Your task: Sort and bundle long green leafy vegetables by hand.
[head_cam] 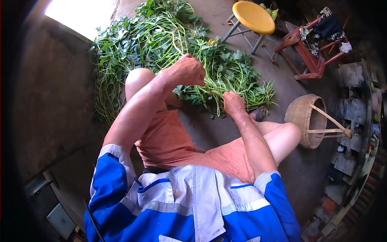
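A large heap of green leafy vines (151,39) with long pale stems lies on the floor before me, beyond and between my knees. My left hand (189,70) is closed around vine stems over the middle of the heap, its back towards the camera. Lower and to the right, my right hand (234,103) grips stems at the heap's near edge. A stretch of stems (214,90) runs between the two fists. The fingertips of both hands are largely hidden.
A yellow round-topped stool (254,17) stands beyond the heap. Right of it is a red wooden chair (308,57) with cloths on it. A wicker basket (297,121) with a wooden handle lies beside my right knee. Stacked blocks (350,106) line the right side; a wall (54,90) rises at left.
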A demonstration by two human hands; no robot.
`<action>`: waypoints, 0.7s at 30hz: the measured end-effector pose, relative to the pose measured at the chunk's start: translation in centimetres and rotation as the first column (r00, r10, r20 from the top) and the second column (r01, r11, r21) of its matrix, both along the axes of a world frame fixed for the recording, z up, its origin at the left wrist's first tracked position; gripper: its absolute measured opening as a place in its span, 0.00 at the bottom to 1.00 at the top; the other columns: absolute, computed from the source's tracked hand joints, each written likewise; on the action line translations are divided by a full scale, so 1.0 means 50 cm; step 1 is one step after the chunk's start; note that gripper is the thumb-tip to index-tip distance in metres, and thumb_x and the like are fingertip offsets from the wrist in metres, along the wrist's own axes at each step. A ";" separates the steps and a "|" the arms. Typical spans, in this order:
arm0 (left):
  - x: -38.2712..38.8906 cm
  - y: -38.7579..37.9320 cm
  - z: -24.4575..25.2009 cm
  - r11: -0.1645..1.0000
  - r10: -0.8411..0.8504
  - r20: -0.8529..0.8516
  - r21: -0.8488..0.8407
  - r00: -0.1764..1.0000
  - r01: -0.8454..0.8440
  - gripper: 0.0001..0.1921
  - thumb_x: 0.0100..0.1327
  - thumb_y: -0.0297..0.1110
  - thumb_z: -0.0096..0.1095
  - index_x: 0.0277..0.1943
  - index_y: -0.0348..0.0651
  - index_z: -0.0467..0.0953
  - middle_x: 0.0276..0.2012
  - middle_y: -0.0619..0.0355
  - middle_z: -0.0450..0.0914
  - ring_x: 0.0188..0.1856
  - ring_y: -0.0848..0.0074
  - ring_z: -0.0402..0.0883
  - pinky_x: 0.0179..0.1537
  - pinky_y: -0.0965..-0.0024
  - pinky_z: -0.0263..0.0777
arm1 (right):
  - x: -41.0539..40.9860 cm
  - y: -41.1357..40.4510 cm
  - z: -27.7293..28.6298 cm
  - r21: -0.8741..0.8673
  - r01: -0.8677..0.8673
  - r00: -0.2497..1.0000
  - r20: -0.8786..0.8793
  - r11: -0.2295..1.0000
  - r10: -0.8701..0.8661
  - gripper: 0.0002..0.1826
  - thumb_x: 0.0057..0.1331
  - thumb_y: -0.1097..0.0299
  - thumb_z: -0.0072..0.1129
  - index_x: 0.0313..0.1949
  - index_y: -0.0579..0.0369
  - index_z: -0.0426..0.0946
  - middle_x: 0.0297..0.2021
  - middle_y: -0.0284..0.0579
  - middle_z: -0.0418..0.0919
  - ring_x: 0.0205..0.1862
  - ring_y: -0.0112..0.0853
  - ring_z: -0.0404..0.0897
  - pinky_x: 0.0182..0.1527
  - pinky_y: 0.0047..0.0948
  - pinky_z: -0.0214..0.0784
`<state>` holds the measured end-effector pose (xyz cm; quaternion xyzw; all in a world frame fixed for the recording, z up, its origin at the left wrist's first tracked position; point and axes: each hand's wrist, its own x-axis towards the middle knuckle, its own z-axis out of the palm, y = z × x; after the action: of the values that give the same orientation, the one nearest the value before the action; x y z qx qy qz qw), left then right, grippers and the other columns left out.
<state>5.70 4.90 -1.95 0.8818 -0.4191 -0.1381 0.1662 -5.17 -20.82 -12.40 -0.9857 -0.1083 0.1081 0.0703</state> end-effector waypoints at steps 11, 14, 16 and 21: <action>0.006 0.012 0.000 0.996 0.083 0.096 -0.022 0.992 -0.082 0.12 0.58 0.47 0.67 0.33 0.48 0.84 0.33 0.58 0.84 0.45 0.65 0.82 0.51 0.57 0.66 | 0.002 -0.028 -0.001 -0.005 0.070 0.993 -0.099 0.998 -0.070 0.10 0.66 0.63 0.57 0.38 0.56 0.78 0.39 0.52 0.79 0.41 0.49 0.83 0.45 0.48 0.77; 0.009 0.020 -0.034 0.986 0.043 0.066 0.159 0.997 -0.053 0.12 0.57 0.46 0.66 0.33 0.47 0.84 0.33 0.57 0.85 0.43 0.62 0.83 0.50 0.52 0.68 | 0.044 -0.133 -0.034 0.124 0.121 0.988 0.079 0.985 -0.131 0.12 0.69 0.61 0.53 0.39 0.56 0.79 0.41 0.51 0.81 0.45 0.49 0.81 0.48 0.45 0.75; -0.001 0.060 -0.039 0.922 0.075 -0.045 0.385 0.996 -0.052 0.09 0.55 0.40 0.65 0.34 0.47 0.85 0.32 0.55 0.86 0.42 0.58 0.85 0.49 0.44 0.69 | 0.059 -0.121 0.023 0.103 0.305 0.949 0.054 0.947 -0.311 0.13 0.68 0.59 0.56 0.40 0.56 0.80 0.42 0.52 0.82 0.45 0.51 0.81 0.48 0.48 0.74; -0.003 0.086 -0.015 0.890 0.020 -0.134 0.454 0.991 0.044 0.11 0.56 0.42 0.67 0.36 0.46 0.85 0.34 0.55 0.85 0.40 0.60 0.84 0.48 0.45 0.70 | 0.060 -0.223 -0.021 -0.027 0.430 0.902 0.046 0.903 -0.428 0.15 0.65 0.57 0.61 0.42 0.54 0.80 0.38 0.55 0.83 0.44 0.52 0.81 0.49 0.50 0.74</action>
<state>5.56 9.18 -2.68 0.8822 -0.3682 -0.2929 -0.0183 -2.20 -31.98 -13.44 -0.9884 0.1119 0.0730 0.0722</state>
